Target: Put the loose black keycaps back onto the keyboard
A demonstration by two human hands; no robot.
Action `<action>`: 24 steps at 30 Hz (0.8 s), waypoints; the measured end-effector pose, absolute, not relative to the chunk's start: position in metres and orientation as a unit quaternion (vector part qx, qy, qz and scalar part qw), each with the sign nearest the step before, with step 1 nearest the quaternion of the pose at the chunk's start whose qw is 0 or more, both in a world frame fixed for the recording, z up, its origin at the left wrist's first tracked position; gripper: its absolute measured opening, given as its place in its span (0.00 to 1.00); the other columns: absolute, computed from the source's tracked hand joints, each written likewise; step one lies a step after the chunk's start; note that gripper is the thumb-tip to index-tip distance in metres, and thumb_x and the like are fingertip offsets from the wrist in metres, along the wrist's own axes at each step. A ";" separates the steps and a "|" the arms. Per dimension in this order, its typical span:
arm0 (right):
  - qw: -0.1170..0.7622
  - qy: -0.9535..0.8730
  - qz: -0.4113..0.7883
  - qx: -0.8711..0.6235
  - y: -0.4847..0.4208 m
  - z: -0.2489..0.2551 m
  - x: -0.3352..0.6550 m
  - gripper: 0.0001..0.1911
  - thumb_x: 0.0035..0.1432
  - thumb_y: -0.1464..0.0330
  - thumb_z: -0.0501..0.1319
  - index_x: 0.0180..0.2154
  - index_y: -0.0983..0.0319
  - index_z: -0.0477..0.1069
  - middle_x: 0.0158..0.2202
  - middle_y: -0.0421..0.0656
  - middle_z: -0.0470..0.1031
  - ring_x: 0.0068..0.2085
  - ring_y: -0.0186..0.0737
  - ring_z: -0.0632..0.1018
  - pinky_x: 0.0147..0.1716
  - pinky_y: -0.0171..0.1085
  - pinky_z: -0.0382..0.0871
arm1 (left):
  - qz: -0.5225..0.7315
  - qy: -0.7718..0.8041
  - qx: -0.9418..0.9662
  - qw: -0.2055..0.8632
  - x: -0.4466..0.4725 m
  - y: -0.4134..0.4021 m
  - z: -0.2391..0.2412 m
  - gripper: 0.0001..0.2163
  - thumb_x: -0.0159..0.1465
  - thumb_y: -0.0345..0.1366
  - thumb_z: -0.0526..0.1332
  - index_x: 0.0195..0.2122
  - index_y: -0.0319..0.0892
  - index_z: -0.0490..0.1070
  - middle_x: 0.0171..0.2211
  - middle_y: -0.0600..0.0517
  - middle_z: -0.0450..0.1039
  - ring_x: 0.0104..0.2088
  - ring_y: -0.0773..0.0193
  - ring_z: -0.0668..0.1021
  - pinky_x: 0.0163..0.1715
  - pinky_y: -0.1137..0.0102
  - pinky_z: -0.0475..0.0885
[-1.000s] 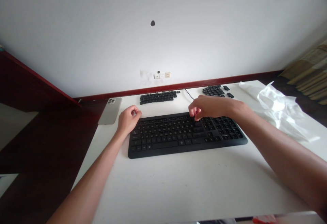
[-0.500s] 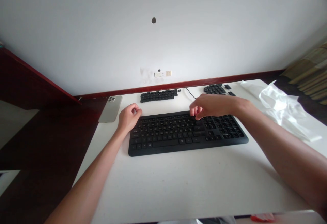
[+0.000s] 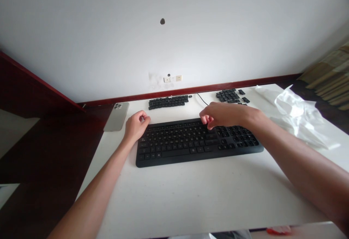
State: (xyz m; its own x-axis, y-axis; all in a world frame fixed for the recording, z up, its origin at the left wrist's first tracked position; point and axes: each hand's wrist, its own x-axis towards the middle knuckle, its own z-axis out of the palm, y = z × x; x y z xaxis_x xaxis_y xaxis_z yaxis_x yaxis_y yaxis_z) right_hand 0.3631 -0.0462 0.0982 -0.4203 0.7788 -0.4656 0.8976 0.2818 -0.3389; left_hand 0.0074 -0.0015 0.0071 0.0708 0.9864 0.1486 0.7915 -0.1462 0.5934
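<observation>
A black keyboard [image 3: 191,144] lies across the middle of the white table [image 3: 196,195]. My left hand [image 3: 136,126] rests at the keyboard's top left corner, fingers curled into a loose fist with nothing visible in it. My right hand [image 3: 220,114] hovers over the keyboard's upper right part, its fingertips pinched together and pointing down at the keys; whether they hold a keycap is hidden. Behind the keyboard lie two groups of loose black keycaps, one at the back centre [image 3: 168,102] and one at the back right [image 3: 230,95].
A phone [image 3: 116,116] lies face down at the table's back left corner. Crumpled clear plastic [image 3: 297,115] covers the right side. A black cable [image 3: 202,99] runs back from the keyboard toward the white wall with sockets [image 3: 171,79]. Dark red floor lies to the left.
My right hand has shifted slightly left along the keyboard's top rows, staying pinched. My left hand stays at the corner. The view has moved a little.
</observation>
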 end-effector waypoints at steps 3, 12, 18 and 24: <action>0.094 0.794 -0.286 0.528 -0.045 0.098 0.364 0.06 0.56 0.64 0.68 0.37 0.57 0.80 0.40 0.44 0.83 0.40 0.49 0.82 0.37 0.43 0.70 | 0.266 0.628 0.709 0.180 0.007 -0.001 0.007 0.08 0.61 0.41 0.60 0.27 0.44 0.67 0.26 0.56 0.68 0.29 0.64 0.71 0.34 0.70 0.61; 0.068 0.771 -0.338 0.535 -0.031 0.086 0.375 0.10 0.50 0.59 0.72 0.33 0.56 0.81 0.39 0.42 0.85 0.43 0.51 0.83 0.39 0.43 0.71 | 0.264 0.630 0.708 0.179 0.008 -0.003 0.008 0.08 0.60 0.41 0.61 0.27 0.45 0.67 0.25 0.56 0.68 0.29 0.64 0.70 0.34 0.69 0.60; 0.099 0.746 -0.336 0.566 -0.030 0.083 0.373 0.14 0.48 0.56 0.72 0.37 0.54 0.81 0.45 0.44 0.83 0.47 0.56 0.81 0.42 0.46 0.71 | 0.263 0.631 0.708 0.174 0.008 -0.003 0.006 0.08 0.61 0.41 0.61 0.27 0.45 0.67 0.25 0.56 0.68 0.29 0.64 0.70 0.33 0.69 0.60; 0.084 0.745 -0.315 0.582 -0.027 0.078 0.375 0.31 0.44 0.55 0.73 0.52 0.53 0.76 0.56 0.47 0.79 0.55 0.60 0.78 0.47 0.48 0.71 | 0.254 0.639 0.704 0.178 0.009 -0.003 0.009 0.08 0.60 0.41 0.61 0.27 0.45 0.67 0.26 0.57 0.69 0.29 0.64 0.70 0.33 0.69 0.60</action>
